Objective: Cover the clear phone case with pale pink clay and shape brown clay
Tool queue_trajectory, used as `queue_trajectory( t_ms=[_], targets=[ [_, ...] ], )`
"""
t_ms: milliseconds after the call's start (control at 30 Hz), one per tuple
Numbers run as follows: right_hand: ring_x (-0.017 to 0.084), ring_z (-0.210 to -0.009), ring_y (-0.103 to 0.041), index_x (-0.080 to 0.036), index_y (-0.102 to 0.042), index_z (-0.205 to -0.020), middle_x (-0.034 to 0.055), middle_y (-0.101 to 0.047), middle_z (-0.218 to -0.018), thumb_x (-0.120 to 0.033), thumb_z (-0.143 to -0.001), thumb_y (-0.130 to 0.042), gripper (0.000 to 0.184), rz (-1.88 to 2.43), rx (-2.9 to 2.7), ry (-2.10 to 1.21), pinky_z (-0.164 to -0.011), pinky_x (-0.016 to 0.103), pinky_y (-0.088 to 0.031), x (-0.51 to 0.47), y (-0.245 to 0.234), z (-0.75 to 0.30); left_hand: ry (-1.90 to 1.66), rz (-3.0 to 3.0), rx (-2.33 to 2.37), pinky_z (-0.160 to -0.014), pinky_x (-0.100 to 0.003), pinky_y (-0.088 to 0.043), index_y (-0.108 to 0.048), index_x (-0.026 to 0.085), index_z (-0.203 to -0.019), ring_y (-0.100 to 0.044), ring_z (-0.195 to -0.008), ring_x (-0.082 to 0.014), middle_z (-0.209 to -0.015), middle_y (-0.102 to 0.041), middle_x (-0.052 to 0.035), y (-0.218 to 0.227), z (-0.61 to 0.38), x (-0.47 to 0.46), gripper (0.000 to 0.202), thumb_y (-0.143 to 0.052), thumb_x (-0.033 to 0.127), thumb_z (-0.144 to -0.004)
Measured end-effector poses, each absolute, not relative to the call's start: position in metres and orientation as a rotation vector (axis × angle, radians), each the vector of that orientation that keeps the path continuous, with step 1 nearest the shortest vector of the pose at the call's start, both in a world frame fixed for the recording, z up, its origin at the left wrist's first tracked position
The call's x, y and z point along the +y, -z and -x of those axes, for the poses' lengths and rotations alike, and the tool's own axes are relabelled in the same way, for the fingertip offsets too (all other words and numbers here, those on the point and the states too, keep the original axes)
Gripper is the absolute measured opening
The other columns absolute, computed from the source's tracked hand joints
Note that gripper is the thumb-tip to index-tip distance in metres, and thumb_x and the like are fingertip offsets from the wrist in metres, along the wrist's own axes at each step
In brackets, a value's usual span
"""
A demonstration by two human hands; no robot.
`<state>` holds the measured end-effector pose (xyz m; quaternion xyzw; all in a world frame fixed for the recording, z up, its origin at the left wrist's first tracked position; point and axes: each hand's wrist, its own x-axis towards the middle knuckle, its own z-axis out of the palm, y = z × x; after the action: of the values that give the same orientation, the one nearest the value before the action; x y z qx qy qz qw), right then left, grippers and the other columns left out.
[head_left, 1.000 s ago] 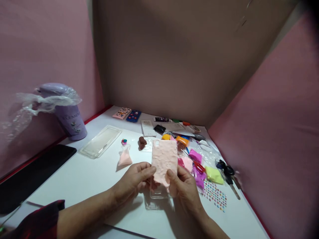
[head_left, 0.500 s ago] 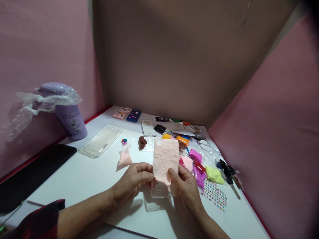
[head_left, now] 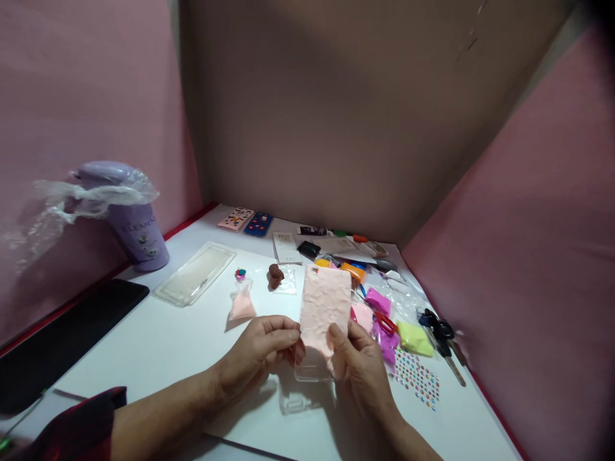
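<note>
Right grip [head_left: 361, 358] pinches lumpy clay [head_left: 327, 304] on clear case [head_left: 313, 370].

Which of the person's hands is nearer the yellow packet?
Right. The right hand is left of the yellow packet; the left hand is farther left, across the phone case.

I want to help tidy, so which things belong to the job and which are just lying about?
Belong to the job:
clear case, held in left hand and right hand
pink layer on the case
perhaps the pink bag beyond the left hand, similar in colour

Just lying about, it seems:
purple cup
long black slab
</note>
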<state>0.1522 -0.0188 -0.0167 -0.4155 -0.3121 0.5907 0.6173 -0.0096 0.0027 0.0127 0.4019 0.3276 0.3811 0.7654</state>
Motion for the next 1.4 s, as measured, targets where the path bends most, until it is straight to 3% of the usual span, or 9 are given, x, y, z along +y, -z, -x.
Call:
queue_trajectory(
  t_ms=[333,567,933,1167,1400],
  targets=[
    [0.016,-0.061,-0.06,-0.02,-0.066,-0.099,0.0032,-0.068,-0.08,-0.038,-0.072,-0.074,0.034,0.965,-0.784,-1.344,-0.054,0.027,-0.048,-0.0211,0.016,-0.154,-0.849,-0.919,0.808,-0.055,-0.025,-0.042,-0.061,0.013,-0.064,-0.055,-0.051,-0.0124,-0.057,-0.063,-0.002,-0.0095,0.0069,0.0052,0.023,-0.071,0.033,-0.071],
    [0.011,-0.05,-0.053,-0.02,-0.066,-0.095,0.0007,-0.066,-0.071,-0.04,-0.072,-0.073,0.031,0.985,-0.763,-1.328,-0.044,0.022,-0.04,-0.0195,0.0171,-0.1525,-0.835,-0.931,0.766,-0.057,-0.025,-0.042,-0.063,0.012,-0.068,-0.055,-0.053,-0.0122,-0.059,-0.064,-0.003,-0.0079,0.0089,0.0062,0.022,-0.069,0.032,-0.073],
    [0.013,-0.05,-0.053,-0.018,-0.066,-0.099,0.0032,-0.066,-0.071,-0.042,-0.072,-0.073,0.037,1.01,-0.82,-1.281,-0.044,0.024,-0.041,-0.0203,0.0169,-0.1527,-0.818,-0.939,0.758,-0.056,-0.025,-0.042,-0.06,0.012,-0.062,-0.055,-0.051,-0.0125,-0.058,-0.062,-0.0032,-0.0071,0.0087,0.0074,0.032,-0.065,0.041,-0.075],
    [0.017,-0.063,-0.059,-0.019,-0.067,-0.094,0.0045,-0.069,-0.08,-0.038,-0.074,-0.071,0.028,0.934,-0.856,-1.294,-0.056,0.027,-0.048,-0.0227,0.0152,-0.1486,-0.827,-0.953,0.927,-0.048,-0.021,-0.037,-0.056,0.014,-0.061,-0.053,-0.044,-0.0102,-0.052,-0.062,-0.001,-0.0053,0.0066,0.0057,0.022,-0.069,0.029,-0.07],
    [0.014,-0.049,-0.054,-0.018,-0.068,-0.09,0.002,-0.065,-0.067,-0.044,-0.069,-0.074,0.034,1.046,-0.831,-1.23,-0.045,0.026,-0.042,-0.0192,0.016,-0.1532,-0.852,-0.924,0.82,-0.056,-0.026,-0.044,-0.063,0.011,-0.069,-0.057,-0.053,-0.0134,-0.058,-0.065,-0.0037,-0.0117,0.0092,0.0065,0.014,-0.066,0.025,-0.071]
  ],
)
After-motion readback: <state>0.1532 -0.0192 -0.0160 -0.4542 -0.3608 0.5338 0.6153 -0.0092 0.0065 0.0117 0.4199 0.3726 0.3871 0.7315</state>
